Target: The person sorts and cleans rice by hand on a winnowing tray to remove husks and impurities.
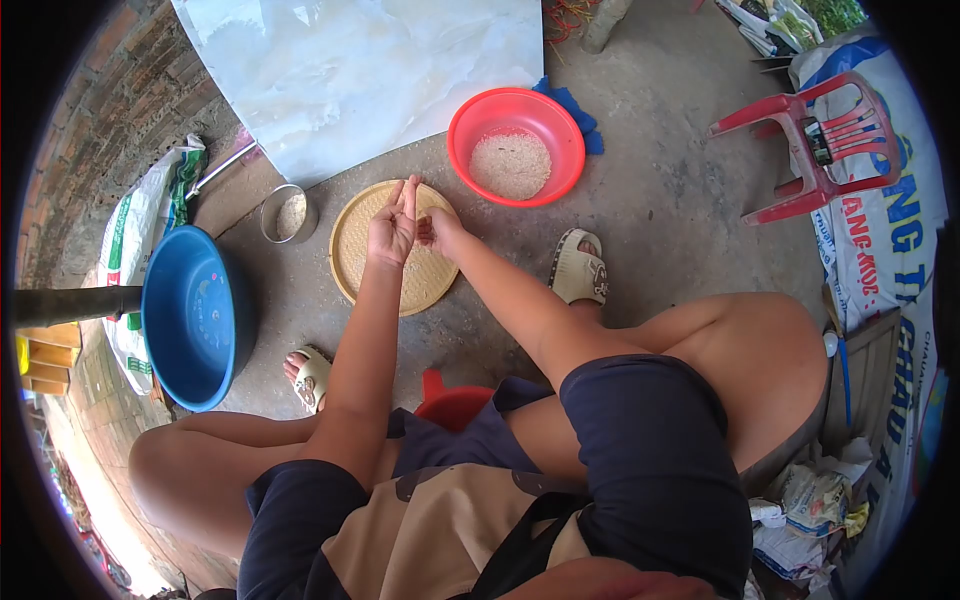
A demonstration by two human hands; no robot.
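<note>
Above a round woven bamboo tray on the floor, my two hands meet. My left hand is turned palm up, with at least two fingers stretched out and the others partly bent. Close against it, my right hand has its fingers curled in; anything between them is too small to make out. A thin scatter of pale grains seems to lie on the tray. Beyond it stands a red plastic basin with a heap of rice inside. A metal pot with some grain in it sits left of the tray.
A large blue basin leans at the left by a white sack. A pale sheet covers the floor ahead. At the right are a red plastic stool and printed sacks. My sandalled feet flank the tray.
</note>
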